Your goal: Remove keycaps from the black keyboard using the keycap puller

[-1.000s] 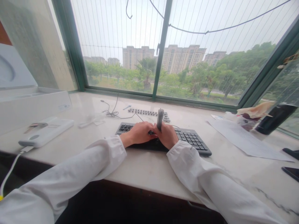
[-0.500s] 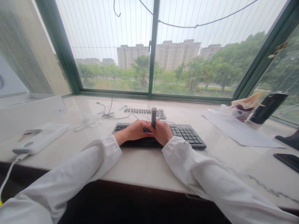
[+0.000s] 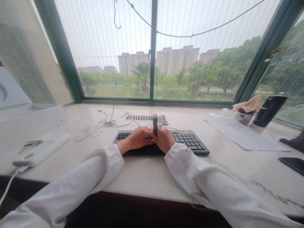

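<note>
A black keyboard (image 3: 190, 142) lies on the white counter, with bare key sockets showing on its left part and keycaps in place on its right. My right hand (image 3: 165, 138) is closed around a short, dark grey, upright tool (image 3: 155, 123), whose exact kind I cannot make out. Over the middle of the keyboard, my left hand (image 3: 139, 137) is closed, its fingertips meeting my right hand. What those left fingers hold, if anything, is hidden. Behind the keyboard, loose keycaps (image 3: 142, 117) stand in rows.
A coiled cable (image 3: 109, 122) and a crumpled clear plastic bag (image 3: 89, 131) lie to the left. Keys (image 3: 32, 144) rest on a white power bank (image 3: 45, 147). Rightward are a paper sheet (image 3: 242, 133), a black cylinder (image 3: 270, 110) and a phone (image 3: 293, 164).
The whole scene sits slightly lower in the picture, as the head view has tilted up. Both hands keep nearly the same place over the keyboard, the tool still upright.
</note>
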Demonstrator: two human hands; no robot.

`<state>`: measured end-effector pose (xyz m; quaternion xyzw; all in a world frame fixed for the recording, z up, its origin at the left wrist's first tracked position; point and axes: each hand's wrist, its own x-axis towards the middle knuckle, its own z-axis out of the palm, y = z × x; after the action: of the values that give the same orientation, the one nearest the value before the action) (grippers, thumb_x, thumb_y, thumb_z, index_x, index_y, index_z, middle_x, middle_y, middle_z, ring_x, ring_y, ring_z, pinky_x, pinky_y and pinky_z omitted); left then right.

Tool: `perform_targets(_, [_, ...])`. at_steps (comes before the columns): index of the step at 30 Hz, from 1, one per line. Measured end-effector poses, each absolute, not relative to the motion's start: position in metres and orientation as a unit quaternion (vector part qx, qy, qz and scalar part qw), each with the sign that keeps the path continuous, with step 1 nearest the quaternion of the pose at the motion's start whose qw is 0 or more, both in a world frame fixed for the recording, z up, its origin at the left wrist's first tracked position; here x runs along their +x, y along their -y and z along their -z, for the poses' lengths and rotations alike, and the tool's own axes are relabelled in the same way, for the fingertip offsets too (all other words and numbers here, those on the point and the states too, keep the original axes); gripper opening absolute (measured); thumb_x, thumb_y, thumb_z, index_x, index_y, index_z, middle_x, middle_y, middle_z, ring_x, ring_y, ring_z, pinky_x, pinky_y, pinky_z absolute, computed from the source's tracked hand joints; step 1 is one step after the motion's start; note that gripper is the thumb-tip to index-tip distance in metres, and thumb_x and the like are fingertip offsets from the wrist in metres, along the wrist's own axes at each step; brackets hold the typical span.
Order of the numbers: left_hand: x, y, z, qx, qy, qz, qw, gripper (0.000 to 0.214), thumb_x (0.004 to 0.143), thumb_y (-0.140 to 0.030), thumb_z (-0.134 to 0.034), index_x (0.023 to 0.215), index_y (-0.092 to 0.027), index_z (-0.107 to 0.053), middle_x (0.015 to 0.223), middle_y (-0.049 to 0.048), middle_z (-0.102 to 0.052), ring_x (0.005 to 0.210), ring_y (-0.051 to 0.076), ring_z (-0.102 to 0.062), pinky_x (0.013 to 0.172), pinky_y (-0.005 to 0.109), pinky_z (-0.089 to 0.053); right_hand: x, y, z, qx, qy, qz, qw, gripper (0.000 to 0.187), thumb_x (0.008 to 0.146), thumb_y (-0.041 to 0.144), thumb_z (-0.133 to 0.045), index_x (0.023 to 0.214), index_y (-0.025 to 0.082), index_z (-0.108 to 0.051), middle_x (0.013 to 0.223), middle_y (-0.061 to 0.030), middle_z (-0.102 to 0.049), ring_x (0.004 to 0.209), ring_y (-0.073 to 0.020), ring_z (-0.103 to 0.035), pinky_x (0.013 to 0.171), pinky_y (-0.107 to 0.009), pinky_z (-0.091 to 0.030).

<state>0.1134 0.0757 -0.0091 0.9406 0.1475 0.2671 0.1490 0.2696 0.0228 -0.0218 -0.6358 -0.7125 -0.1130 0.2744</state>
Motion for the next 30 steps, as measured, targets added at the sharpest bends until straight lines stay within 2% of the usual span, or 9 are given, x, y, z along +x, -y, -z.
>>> perform_targets(7, [0.113, -0.075, 0.011, 0.923, -0.158, -0.275, 0.219, 0.01, 0.081, -0.024, -0.064, 0.083, -0.017, -0.07, 0.092, 0.0006, -0.073, 0.084, 0.015, -0.067, 0.081, 0.024, -0.05, 0.268, -0.02, 0.02, -0.644, 0.709, 0.116, 0.264, 0.034, 0.095, 0.044, -0.036, 0.099, 0.019, -0.059, 0.07, -0.0059, -0.069, 0.061, -0.0205, -0.064, 0.055, -0.027, -0.027])
perform_targets(17, [0.113, -0.08, 0.018, 0.92, -0.137, -0.3, 0.213, 0.006, 0.079, -0.02, -0.065, 0.079, -0.017, -0.07, 0.085, -0.0002, -0.073, 0.079, 0.014, -0.066, 0.075, 0.02, -0.048, 0.265, -0.017, 0.016, -0.647, 0.717, 0.12, 0.232, 0.035, 0.095, 0.044, -0.036, 0.107, 0.018, -0.057, 0.072, -0.0058, -0.069, 0.064, -0.0205, -0.065, 0.057, -0.026, -0.031])
perform_targets(25, [0.114, -0.085, 0.024, 0.928, -0.175, -0.293, 0.15, 0.011, 0.076, -0.021, -0.065, 0.069, -0.013, -0.066, 0.073, -0.0012, -0.069, 0.068, 0.011, -0.06, 0.066, 0.019, -0.044, 0.264, -0.012, 0.015, -0.62, 0.741, 0.125, 0.225, 0.028, 0.094, 0.039, -0.041, 0.103, 0.018, -0.057, 0.068, -0.0035, -0.068, 0.061, -0.018, -0.064, 0.056, -0.026, -0.028])
perform_targets(30, [0.115, -0.086, 0.027, 0.93, -0.246, -0.263, 0.066, 0.014, 0.073, -0.021, -0.062, 0.061, -0.013, -0.06, 0.062, 0.0001, -0.063, 0.058, 0.011, -0.052, 0.055, 0.021, -0.037, 0.256, -0.006, 0.015, -0.576, 0.759, 0.16, 0.258, 0.027, 0.091, 0.038, -0.046, 0.1, 0.017, -0.059, 0.063, -0.0029, -0.066, 0.058, -0.0153, -0.061, 0.056, -0.025, -0.026])
